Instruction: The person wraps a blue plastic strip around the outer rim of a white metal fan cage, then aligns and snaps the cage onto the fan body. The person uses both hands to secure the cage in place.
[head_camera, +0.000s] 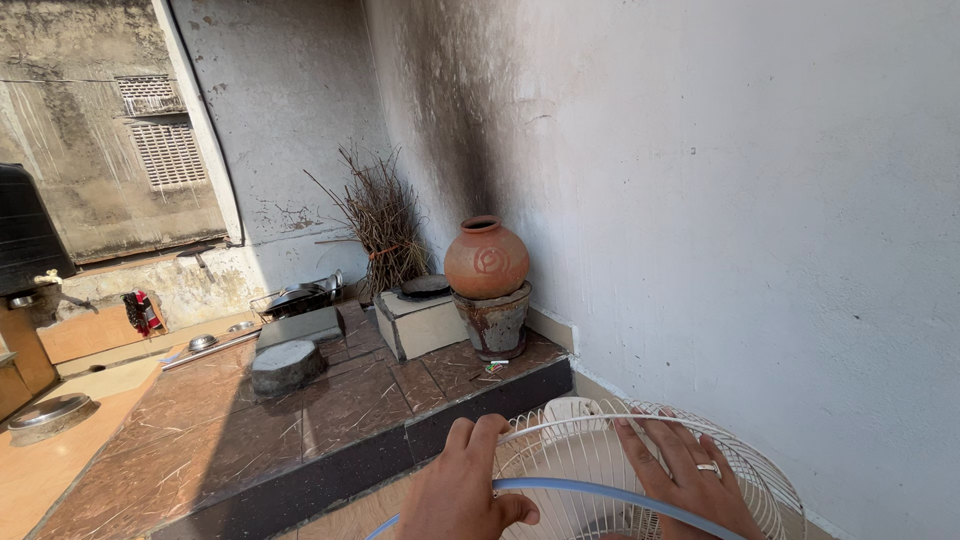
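At the bottom of the view a round white wire fan guard (590, 455) stands near the wall. A thin pale blue ring (590, 490) curves across its front. My left hand (462, 490) is closed on the guard's left rim and on that blue ring. My right hand (690, 480), wearing a ring on one finger, lies with spread fingers on the upper right of the wire grille, touching it.
A raised tiled platform (340, 410) with a dark front edge holds a clay pot (486, 260) on a metal stand, a stone block (420, 322), a twig bundle (378, 230), a round stone (287, 365) and metal dishes. The white wall (750, 230) rises on the right.
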